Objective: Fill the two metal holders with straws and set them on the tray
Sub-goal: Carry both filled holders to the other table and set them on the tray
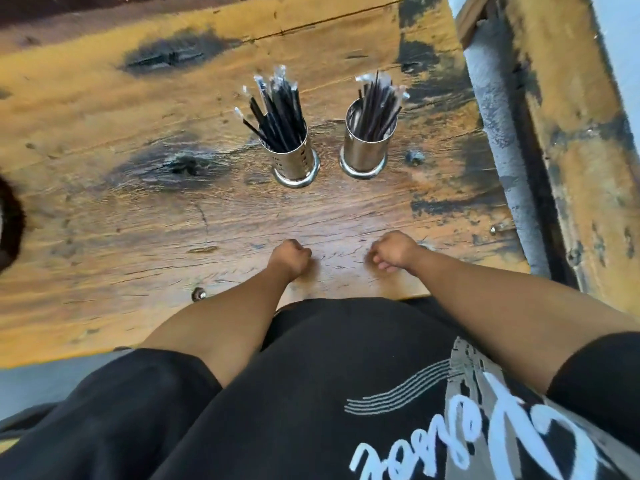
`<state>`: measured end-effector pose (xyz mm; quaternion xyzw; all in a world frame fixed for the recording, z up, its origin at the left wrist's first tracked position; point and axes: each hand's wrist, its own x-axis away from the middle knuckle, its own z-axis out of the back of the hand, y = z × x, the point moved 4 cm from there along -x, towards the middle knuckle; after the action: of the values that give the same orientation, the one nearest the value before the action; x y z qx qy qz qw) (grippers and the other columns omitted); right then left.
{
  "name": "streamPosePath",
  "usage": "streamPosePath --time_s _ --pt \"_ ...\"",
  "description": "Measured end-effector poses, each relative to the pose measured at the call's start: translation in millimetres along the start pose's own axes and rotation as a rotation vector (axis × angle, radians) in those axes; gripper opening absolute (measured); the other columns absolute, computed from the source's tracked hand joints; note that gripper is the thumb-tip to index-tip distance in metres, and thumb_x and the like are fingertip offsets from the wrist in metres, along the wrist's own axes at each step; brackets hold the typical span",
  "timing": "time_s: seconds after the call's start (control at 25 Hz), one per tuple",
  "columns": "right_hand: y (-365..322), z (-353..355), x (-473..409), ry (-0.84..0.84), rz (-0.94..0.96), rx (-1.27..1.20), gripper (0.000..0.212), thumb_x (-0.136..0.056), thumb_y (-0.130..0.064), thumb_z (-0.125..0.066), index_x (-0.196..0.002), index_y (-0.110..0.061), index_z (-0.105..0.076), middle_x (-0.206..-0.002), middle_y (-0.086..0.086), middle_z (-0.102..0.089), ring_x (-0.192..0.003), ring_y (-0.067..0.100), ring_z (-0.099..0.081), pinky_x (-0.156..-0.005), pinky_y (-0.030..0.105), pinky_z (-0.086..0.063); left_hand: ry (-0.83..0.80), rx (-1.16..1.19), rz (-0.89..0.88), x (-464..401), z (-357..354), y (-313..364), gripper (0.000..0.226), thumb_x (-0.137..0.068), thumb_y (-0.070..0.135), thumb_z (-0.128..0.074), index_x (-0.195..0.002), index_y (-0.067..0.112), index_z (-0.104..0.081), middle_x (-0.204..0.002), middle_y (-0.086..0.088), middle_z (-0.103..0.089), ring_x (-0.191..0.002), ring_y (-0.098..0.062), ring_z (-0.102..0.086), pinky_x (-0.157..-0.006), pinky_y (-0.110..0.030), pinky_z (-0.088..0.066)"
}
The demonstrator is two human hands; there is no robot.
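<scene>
I see a worn wooden bench (104, 209), its yellow-brown planks stained with dark patches and split by a knot (185, 164) left of the middle. A bolt head (198, 294) sits near the near edge, and another small metal fitting (414, 157) lies toward the right. Along the right side runs a grey pipe (498, 133), with a paint-chipped wooden beam (581, 140) beyond it. My black shirt (311, 393) with white lettering fills the near part. A dark round object (8, 230), cut off, shows at the left edge.

two shiny perforated steel holders side by side on worn wooden table (104, 209), left holder (294, 157), right holder (365, 147), black wrapped straws (277, 112) in each, both hands (292, 256) on table nearer the person
</scene>
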<state>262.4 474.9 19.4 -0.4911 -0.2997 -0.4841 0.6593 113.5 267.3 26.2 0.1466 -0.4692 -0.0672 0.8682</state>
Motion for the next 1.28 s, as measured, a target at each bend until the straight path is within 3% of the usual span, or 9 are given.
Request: streamPosePath --time_s 0.12,0.28,0.48,0.6,0.76,0.88,0.96,1.08,1.28 --pt "-25 1 -11 0.02 0.026 0.07 0.027 -0.096 -0.021 -0.053 -0.1 0.0 -0.07 -0.095 0.02 -0.076 -0.072 0.028 -0.069 -0.067 0.036 -0.057 0.03 0.063 0.028 -8 18 -6 0.027 -0.101 0.027 -0.052 -0.113 0.006 -0.064 -0.118 -0.02 -0.069 -0.108 -0.04 -0.066 -0.095 -0.045 -0.058" --pt "-47 16 -31 0.168 0.133 0.075 0.019 -0.094 -0.022 -0.059 -0.105 -0.009 -0.065 -0.11 0.012 -0.072 -0.108 0.03 -0.066 -0.095 0.034 -0.05 0.163 0.253 0.107 -20 38 -1 0.038 -0.098 0.039 -0.06 -0.123 0.011 -0.055 -0.122 -0.018 -0.067 -0.109 -0.039 -0.065 -0.094 -0.042 -0.056" --pt "-74 51 -62 0.233 0.156 -0.054 0.08 -0.083 -0.034 -0.079 -0.147 -0.008 -0.039 -0.135 0.011 -0.06 -0.126 0.029 -0.057 -0.107 0.035 -0.044 0.271 0.447 0.074 -51 71 29 0.077 -0.086 0.043 -0.078 -0.145 0.014 -0.038 -0.139 -0.015 -0.057 -0.124 -0.033 -0.06 -0.105 -0.041 -0.05" --pt "-98 76 -80 0.314 0.264 -0.181 0.097 -0.07 -0.032 -0.09 -0.147 -0.011 -0.036 -0.138 0.009 -0.058 -0.128 0.027 -0.055 -0.111 0.04 -0.044 0.304 0.573 0.06 -71 87 42 0.099 -0.077 0.039 -0.088 -0.154 0.017 -0.028 -0.152 -0.015 -0.042 -0.136 -0.031 -0.052 -0.116 -0.044 -0.043" --pt "-117 95 -99 0.416 0.313 -0.246 0.116 -0.049 -0.049 -0.096 -0.146 -0.014 -0.042 -0.142 0.01 -0.049 -0.136 0.027 -0.046 -0.116 0.041 -0.04 0.338 0.698 -0.081 -95 100 62 0.124 -0.066 0.023 -0.098 -0.16 0.016 -0.019 -0.159 -0.013 -0.034 -0.147 -0.025 -0.041 -0.124 -0.044 -0.035" --pt "-118 91 -112 0.355 0.335 -0.313 0.133 -0.036 -0.068 -0.093 -0.144 -0.011 -0.041 -0.143 0.012 -0.049 -0.135 0.029 -0.051 -0.115 0.045 -0.042 0.304 0.81 -0.209 -104 104 76 0.111 -0.06 0.013 -0.101 -0.148 0.016 -0.033 -0.142 -0.002 -0.057 -0.133 -0.012 -0.058 -0.117 -0.038 -0.044" --pt "-117 87 -120 0.301 0.341 -0.374 0.136 -0.032 -0.075 -0.091 -0.141 -0.013 -0.039 -0.14 0.011 -0.055 -0.129 0.029 -0.058 -0.111 0.047 -0.046 0.285 0.835 -0.241 -108 105 84 0.101 -0.061 0.004 -0.098 -0.142 0.014 -0.039 -0.127 0.007 -0.065 -0.115 0.003 -0.066 -0.103 -0.022 -0.052" --pt "-118 85 -124 0.255 0.371 -0.441 0.126 -0.039 -0.068 -0.094 -0.14 -0.016 -0.04 -0.137 0.012 -0.059 -0.125 0.03 -0.061 -0.108 0.049 -0.049 0.251 0.858 -0.249 -111 104 95 0.096 -0.065 -0.01 -0.092 -0.143 0.003 -0.038 -0.125 0.002 -0.066 -0.104 0.012 -0.068 -0.09 -0.009 -0.054" --pt "-125 86 -116 0.199 0.424 -0.539 0.116 -0.048 -0.048 -0.1 -0.142 -0.016 -0.041 -0.136 0.01 -0.062 -0.127 0.029 -0.061 -0.109 0.053 -0.047 0.229 0.848 -0.244 -110 104 103 0.094 -0.064 -0.008 -0.094 -0.142 0.003 -0.042 -0.124 0.002 -0.068 -0.1 0.014 -0.068 -0.084 -0.004 -0.051"
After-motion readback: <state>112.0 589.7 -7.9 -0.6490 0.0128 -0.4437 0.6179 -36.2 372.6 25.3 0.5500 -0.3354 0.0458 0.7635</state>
